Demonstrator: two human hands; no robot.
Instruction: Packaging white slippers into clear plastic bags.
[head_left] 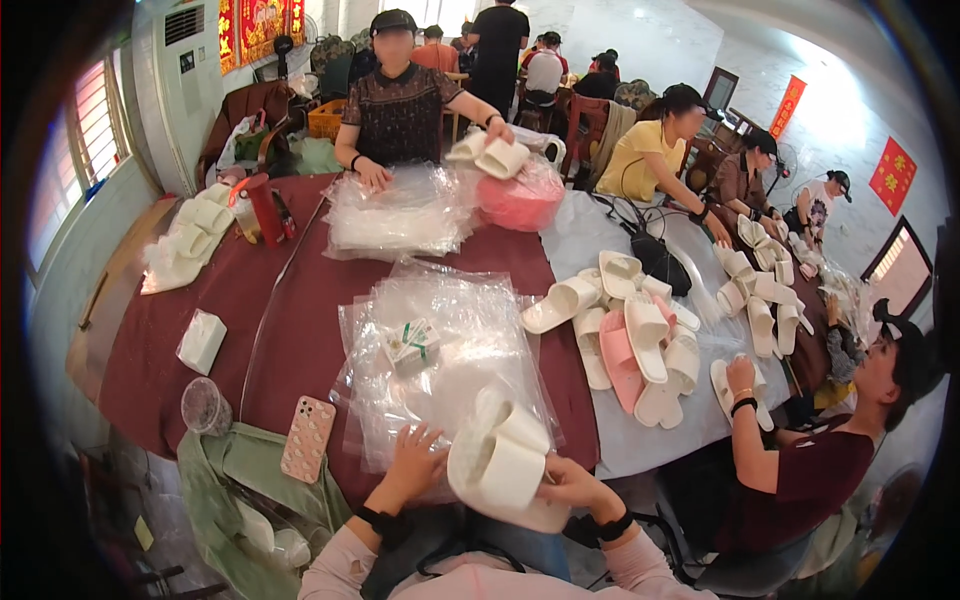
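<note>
Two white slippers (500,462), stacked as a pair, sat in your right hand (568,484), which gripped them from the right side at the near edge of the worktop (300,290). Their long axis ran from lower right to upper left, with one end pointing up and away from you toward the stack of clear plastic bags (440,350); whether that end was toe or heel could not be told. Your left hand (415,462) lay open, fingers spread, flat on the near edge of those bags, just left of the slippers. A small green-and-white box (412,345) rested on top of the bags. A phone in a pink patterned case (307,438) lay to your left on the worktop.
</note>
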